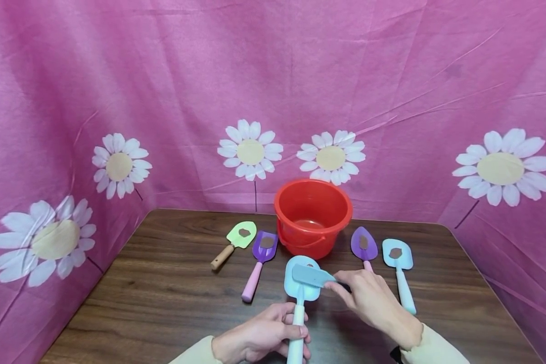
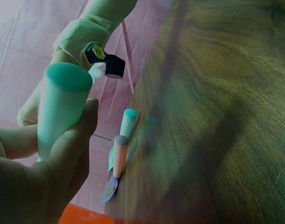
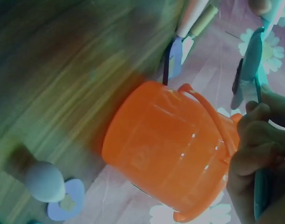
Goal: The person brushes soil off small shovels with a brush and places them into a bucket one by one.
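Note:
In the head view, my left hand (image 1: 270,331) holds a light blue toy shovel (image 1: 296,264) by its pale handle, blade pointing away from me. The end of that handle (image 2: 63,112) pokes out of my grip in the left wrist view. My right hand (image 1: 370,298) grips a flat blue spatula (image 1: 313,276), which lies across the shovel's blade. Part of a brown patch (image 1: 310,265) shows on the blade above the spatula's edge; the rest is covered. Both tools are held above the wooden table, in front of the red bucket (image 1: 307,243).
Left of the bucket lie a green shovel (image 1: 247,228) with a wooden handle and a purple shovel (image 1: 258,251). A second purple shovel (image 1: 370,247) and another light blue shovel (image 1: 405,258) lie to the right. All carry brown patches. Pink flowered cloth (image 1: 186,126) surrounds the table (image 1: 164,293).

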Action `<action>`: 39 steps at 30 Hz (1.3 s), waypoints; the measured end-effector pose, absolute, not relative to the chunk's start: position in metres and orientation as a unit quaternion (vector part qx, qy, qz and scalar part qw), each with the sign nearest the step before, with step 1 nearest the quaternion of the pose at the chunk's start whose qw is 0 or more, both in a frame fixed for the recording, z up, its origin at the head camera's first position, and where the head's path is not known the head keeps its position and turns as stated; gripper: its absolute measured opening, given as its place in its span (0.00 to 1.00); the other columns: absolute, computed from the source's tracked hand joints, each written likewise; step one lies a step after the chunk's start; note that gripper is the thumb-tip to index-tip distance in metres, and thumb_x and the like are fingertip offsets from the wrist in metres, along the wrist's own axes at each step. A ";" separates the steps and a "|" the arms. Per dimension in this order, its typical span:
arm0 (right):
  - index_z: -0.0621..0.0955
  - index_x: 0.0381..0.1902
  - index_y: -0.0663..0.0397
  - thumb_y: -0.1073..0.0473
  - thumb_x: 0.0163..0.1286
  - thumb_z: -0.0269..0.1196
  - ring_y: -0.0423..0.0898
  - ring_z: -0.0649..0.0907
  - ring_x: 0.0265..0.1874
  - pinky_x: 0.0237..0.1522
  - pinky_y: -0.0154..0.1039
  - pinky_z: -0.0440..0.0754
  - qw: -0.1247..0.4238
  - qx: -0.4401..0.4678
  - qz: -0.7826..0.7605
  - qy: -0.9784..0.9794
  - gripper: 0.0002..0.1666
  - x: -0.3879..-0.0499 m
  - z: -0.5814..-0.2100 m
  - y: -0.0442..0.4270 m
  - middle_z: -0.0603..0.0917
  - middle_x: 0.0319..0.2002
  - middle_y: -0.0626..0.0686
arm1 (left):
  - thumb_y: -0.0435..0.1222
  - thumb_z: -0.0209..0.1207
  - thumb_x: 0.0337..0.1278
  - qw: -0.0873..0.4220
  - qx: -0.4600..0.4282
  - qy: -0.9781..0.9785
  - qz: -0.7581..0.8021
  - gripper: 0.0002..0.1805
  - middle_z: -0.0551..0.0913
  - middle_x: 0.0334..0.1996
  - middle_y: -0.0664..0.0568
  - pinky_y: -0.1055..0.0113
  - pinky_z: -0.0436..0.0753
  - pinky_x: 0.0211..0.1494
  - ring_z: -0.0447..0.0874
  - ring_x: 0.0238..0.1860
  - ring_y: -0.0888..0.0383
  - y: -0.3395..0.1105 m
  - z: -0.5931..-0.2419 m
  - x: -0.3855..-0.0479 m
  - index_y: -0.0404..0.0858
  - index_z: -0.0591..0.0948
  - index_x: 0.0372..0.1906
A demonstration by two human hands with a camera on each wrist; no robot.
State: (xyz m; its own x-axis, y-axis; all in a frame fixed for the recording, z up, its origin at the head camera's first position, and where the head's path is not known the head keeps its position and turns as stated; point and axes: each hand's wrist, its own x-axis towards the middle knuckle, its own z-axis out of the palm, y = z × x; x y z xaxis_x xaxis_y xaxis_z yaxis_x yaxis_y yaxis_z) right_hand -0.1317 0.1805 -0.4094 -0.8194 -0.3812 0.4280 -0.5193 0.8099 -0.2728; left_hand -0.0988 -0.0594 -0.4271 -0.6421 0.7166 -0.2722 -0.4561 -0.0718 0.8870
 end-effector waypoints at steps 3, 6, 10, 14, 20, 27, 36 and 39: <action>0.71 0.19 0.34 0.48 0.59 0.69 0.26 0.60 0.13 0.55 0.69 0.73 0.202 0.239 0.184 -0.932 0.17 -0.131 -0.415 0.181 0.57 0.13 0.28 | 0.29 0.53 0.64 0.405 0.122 0.544 0.725 0.08 0.80 0.31 0.49 0.60 0.87 0.38 0.85 0.30 0.56 -0.059 -0.427 -0.099 0.35 0.69 0.46; 0.68 0.19 0.36 0.49 0.59 0.69 0.27 0.58 0.13 0.55 0.68 0.73 0.217 0.236 0.175 -0.931 0.20 -0.132 -0.419 0.181 0.54 0.14 0.29 | 0.29 0.53 0.64 0.409 0.121 0.538 0.727 0.08 0.80 0.31 0.49 0.61 0.87 0.38 0.85 0.30 0.56 -0.059 -0.427 -0.098 0.35 0.69 0.46; 0.68 0.20 0.38 0.51 0.60 0.69 0.28 0.55 0.13 0.53 0.60 0.78 0.229 0.228 0.175 -0.930 0.19 -0.134 -0.421 0.184 0.52 0.14 0.31 | 0.29 0.54 0.63 0.423 0.109 0.538 0.721 0.11 0.81 0.31 0.50 0.64 0.87 0.36 0.86 0.31 0.56 -0.056 -0.426 -0.096 0.34 0.70 0.48; 0.72 0.22 0.39 0.52 0.60 0.68 0.28 0.56 0.13 0.55 0.60 0.77 0.212 0.216 0.203 -0.931 0.15 -0.134 -0.418 0.186 0.54 0.15 0.32 | 0.29 0.54 0.62 0.415 0.104 0.550 0.717 0.12 0.81 0.31 0.49 0.61 0.87 0.37 0.86 0.32 0.55 -0.052 -0.425 -0.096 0.34 0.69 0.49; 0.76 0.24 0.34 0.47 0.62 0.67 0.25 0.63 0.15 0.55 0.64 0.76 0.149 0.234 0.205 -0.939 0.10 -0.133 -0.404 0.188 0.65 0.17 0.27 | 0.29 0.54 0.62 0.394 0.102 0.559 0.723 0.11 0.80 0.31 0.48 0.54 0.88 0.40 0.86 0.31 0.55 -0.051 -0.426 -0.102 0.35 0.69 0.48; 0.78 0.25 0.32 0.44 0.62 0.65 0.22 0.68 0.19 0.49 0.68 0.76 0.136 0.289 0.163 -0.933 0.09 -0.133 -0.398 0.186 0.70 0.19 0.24 | 0.27 0.53 0.62 0.393 0.099 0.568 0.716 0.09 0.80 0.31 0.47 0.48 0.87 0.43 0.88 0.35 0.49 -0.054 -0.426 -0.108 0.34 0.69 0.45; 0.70 0.19 0.36 0.48 0.59 0.68 0.25 0.60 0.13 0.44 0.63 0.81 0.238 0.266 0.155 -0.921 0.18 -0.137 -0.414 0.183 0.57 0.13 0.27 | 0.27 0.52 0.63 0.390 0.098 0.581 0.707 0.06 0.79 0.29 0.47 0.50 0.88 0.41 0.88 0.34 0.50 -0.056 -0.423 -0.108 0.35 0.69 0.42; 0.68 0.19 0.37 0.48 0.59 0.68 0.26 0.59 0.13 0.44 0.62 0.81 0.259 0.253 0.149 -0.920 0.20 -0.138 -0.420 0.183 0.54 0.12 0.29 | 0.27 0.53 0.62 0.387 0.097 0.579 0.711 0.07 0.78 0.29 0.47 0.49 0.87 0.42 0.88 0.33 0.50 -0.055 -0.422 -0.107 0.35 0.69 0.43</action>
